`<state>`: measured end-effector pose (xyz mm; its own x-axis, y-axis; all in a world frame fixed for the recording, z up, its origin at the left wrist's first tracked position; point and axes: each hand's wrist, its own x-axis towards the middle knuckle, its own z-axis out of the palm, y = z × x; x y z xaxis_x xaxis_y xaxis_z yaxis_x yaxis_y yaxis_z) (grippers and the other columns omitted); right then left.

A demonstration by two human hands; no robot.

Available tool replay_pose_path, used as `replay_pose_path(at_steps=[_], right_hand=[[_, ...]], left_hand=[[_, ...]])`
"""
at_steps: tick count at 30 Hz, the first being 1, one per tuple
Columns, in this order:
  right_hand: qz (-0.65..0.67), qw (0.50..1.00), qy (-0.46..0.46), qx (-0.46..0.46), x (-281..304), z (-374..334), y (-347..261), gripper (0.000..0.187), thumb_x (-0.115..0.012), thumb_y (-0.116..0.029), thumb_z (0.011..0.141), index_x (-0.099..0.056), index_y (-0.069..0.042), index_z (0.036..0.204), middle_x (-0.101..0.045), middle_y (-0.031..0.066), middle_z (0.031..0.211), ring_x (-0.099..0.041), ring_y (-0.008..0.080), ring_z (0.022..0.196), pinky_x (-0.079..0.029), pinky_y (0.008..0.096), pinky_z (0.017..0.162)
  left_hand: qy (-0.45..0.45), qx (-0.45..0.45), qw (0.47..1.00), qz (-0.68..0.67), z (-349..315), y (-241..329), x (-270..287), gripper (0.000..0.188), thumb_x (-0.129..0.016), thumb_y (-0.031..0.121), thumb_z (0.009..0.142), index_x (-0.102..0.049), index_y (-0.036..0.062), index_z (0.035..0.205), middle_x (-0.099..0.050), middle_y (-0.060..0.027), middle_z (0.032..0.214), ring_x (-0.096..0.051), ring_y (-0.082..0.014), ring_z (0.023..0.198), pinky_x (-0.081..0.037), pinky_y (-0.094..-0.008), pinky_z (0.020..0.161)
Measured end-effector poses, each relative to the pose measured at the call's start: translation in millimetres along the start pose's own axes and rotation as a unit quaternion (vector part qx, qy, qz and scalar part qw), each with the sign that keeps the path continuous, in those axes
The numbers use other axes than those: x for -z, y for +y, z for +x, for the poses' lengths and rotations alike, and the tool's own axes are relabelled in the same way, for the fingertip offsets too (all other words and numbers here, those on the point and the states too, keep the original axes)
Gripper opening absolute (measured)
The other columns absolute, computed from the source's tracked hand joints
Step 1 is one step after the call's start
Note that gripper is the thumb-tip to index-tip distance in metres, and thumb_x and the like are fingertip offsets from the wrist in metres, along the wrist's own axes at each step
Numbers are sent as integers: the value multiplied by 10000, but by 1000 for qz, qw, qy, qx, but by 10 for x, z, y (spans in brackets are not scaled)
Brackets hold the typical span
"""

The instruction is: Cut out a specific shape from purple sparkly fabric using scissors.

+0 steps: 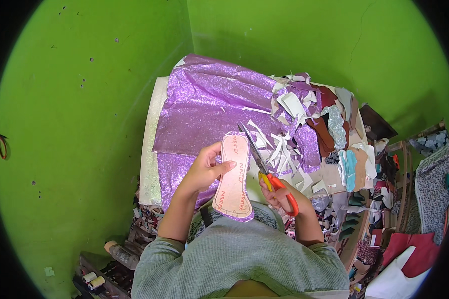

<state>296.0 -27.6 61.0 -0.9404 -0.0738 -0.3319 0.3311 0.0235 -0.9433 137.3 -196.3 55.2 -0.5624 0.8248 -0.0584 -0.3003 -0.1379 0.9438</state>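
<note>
My left hand (209, 167) pinches a pale insole-shaped pattern piece (236, 174), its thumb lying on top. Glittery purple material (242, 218) shows as a thin border past the piece's lower and upper ends. In my right hand (282, 195) is a pair of scissors (264, 167) with orange and yellow handles. The dark blades point up and away, beside the piece's right edge; they look nearly closed. Under and beyond my hands spreads a large sheet of purple glitter material (209, 104). White and purple offcuts (283, 149) lie loose on it, right of the blades.
Cut pieces in brown (324, 134), silver glitter (336, 127) and turquoise (351, 169) are heaped on the table's right side. Green walls (85, 124) meet behind the table. Scraps and red material (411, 251) lie at lower right; thread spools (96, 282) stand at lower left.
</note>
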Motion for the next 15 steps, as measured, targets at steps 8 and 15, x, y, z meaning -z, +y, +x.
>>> replay_pose_path(at_steps=[8,15], right_hand=[[-5,1000,6,-17,20,-65,-45,162,-372,-158,736,-407,-11,796,-421,51,593,-411,155,496,-352,275,484],[7,999,18,-44,47,-107,38,254,-437,-240,743,-423,-40,899,-422,8,664,-365,108,529,-300,231,480]], left_hand=[[-33,18,998,40,-14,66,90,371,-575,10,744,-471,-24,1098,-581,-61,925,-564,-86,755,-470,-200,574],[-72,33,994,69,9,163,163,347,-583,11,744,-489,-27,1076,-581,-61,928,-556,-74,738,-449,-194,557]])
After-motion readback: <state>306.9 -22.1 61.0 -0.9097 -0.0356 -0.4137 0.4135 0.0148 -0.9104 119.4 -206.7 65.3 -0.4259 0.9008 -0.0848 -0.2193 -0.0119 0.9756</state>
